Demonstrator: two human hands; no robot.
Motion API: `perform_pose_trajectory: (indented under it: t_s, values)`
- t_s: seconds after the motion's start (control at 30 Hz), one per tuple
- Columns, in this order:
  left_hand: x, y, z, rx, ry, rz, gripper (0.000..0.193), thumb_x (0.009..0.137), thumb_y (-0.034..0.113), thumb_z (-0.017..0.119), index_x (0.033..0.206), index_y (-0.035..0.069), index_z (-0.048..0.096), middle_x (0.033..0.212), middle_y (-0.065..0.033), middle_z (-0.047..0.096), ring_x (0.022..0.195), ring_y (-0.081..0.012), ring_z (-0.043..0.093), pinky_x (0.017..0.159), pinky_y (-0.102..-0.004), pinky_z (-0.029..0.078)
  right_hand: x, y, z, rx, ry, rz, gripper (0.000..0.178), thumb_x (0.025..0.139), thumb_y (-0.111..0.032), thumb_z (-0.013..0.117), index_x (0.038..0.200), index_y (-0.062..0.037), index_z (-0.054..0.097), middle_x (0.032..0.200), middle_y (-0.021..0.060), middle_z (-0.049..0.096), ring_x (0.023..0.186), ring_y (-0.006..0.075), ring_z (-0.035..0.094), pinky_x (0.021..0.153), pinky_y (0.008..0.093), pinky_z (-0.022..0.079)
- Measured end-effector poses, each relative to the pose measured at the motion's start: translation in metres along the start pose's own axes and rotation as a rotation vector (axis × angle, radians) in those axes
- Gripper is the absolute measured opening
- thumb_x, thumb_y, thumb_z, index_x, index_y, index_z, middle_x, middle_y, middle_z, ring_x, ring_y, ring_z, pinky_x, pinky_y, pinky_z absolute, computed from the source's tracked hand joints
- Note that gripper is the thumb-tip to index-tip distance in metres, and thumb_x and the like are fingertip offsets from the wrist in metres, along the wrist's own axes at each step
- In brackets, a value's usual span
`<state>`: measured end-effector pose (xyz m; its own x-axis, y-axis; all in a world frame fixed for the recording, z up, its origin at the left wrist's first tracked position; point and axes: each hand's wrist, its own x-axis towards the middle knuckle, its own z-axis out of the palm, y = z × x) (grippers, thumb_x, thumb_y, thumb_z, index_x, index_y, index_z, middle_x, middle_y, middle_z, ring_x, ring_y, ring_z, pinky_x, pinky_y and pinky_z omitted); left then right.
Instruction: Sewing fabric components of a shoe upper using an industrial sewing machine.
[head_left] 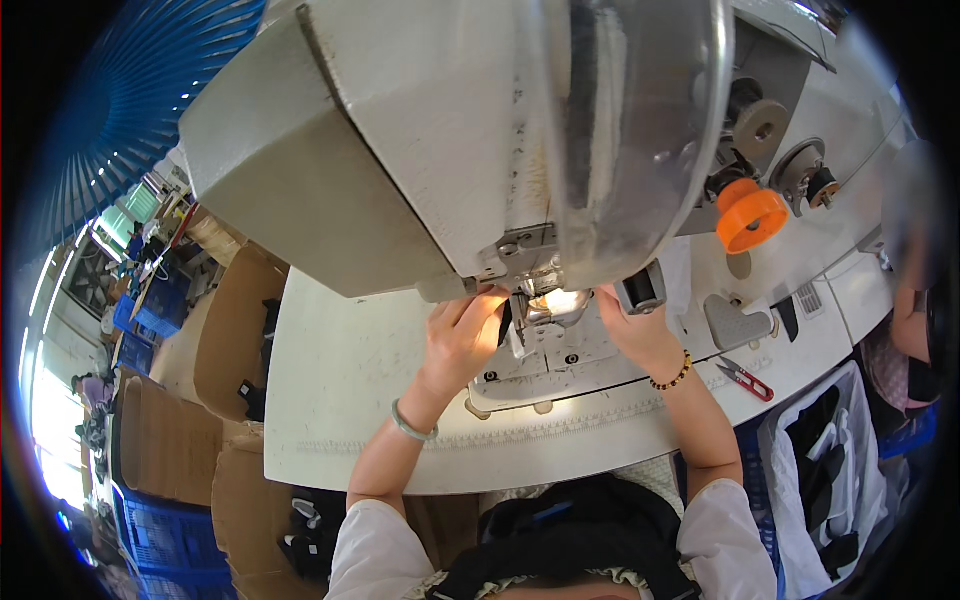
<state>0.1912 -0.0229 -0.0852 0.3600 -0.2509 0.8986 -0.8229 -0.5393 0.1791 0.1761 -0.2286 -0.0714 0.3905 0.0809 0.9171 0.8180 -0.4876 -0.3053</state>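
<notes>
A large grey and white industrial sewing machine fills the upper middle, its lamp lighting the needle area. Left of the presser foot, my left hand is closed, thumb and fingers drawn together at the needle area. A small dark piece shows beside its fingertips; whether they grip it is not clear. My right hand is on the other side of the needle area, by a dark cylindrical machine part. Its fingertips are partly hidden under the machine head, so its grip cannot be made out.
Red-handled thread snips lie on the white table at right. An orange knob juts from the machine. A white-lined bin with black and white pieces stands right; cardboard boxes and blue crates stand left.
</notes>
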Motion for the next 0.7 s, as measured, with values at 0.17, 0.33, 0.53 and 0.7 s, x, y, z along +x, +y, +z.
perform_pose_trajectory:
  t_s: [0.17, 0.33, 0.53, 0.7]
  values:
    - [0.0, 0.0, -0.002, 0.01, -0.061, -0.032, 0.013, 0.071, -0.011, 0.064, 0.08, -0.001, 0.061, 0.081, -0.0123, 0.063, 0.068, -0.0229, 0.062, 0.059, -0.0271, 0.05, -0.008, 0.005, 0.001, -0.041, -0.033, 0.019, 0.021, 0.065, 0.015, 0.056, 0.082, 0.0026, 0.058, 0.072, 0.0115, 0.046, 0.065, 0.0261, 0.048, 0.056, 0.0327, 0.04]
    - [-0.002, -0.004, 0.0, -0.006, -0.027, 0.002, 0.018, 0.069, -0.008, 0.066, 0.084, 0.002, 0.062, 0.078, -0.009, 0.063, 0.066, -0.0225, 0.061, 0.058, -0.0291, 0.048, -0.004, -0.001, 0.002, -0.021, -0.013, -0.003, 0.032, 0.066, 0.015, 0.055, 0.093, 0.0013, 0.063, 0.073, 0.012, 0.047, 0.066, 0.0263, 0.049, 0.058, 0.0334, 0.041]
    - [-0.002, -0.007, 0.004, -0.042, -0.04, -0.058, 0.018, 0.07, -0.002, 0.069, 0.086, 0.006, 0.064, 0.074, -0.0066, 0.063, 0.065, -0.0242, 0.059, 0.058, -0.0343, 0.047, -0.009, 0.002, -0.003, -0.048, -0.022, 0.015, 0.028, 0.068, 0.013, 0.056, 0.09, -0.0013, 0.064, 0.078, 0.0112, 0.053, 0.072, 0.0256, 0.055, 0.061, 0.0322, 0.045]
    - [-0.003, -0.034, 0.002, 0.242, -0.282, 0.016, 0.01, 0.074, 0.007, 0.069, 0.08, 0.003, 0.063, 0.07, -0.0118, 0.061, 0.066, -0.0298, 0.06, 0.061, -0.0375, 0.048, -0.006, -0.001, -0.005, 0.001, -0.062, 0.035, 0.038, 0.07, 0.011, 0.054, 0.102, -0.0083, 0.063, 0.101, 0.0086, 0.059, 0.096, 0.0258, 0.058, 0.076, 0.0339, 0.049]
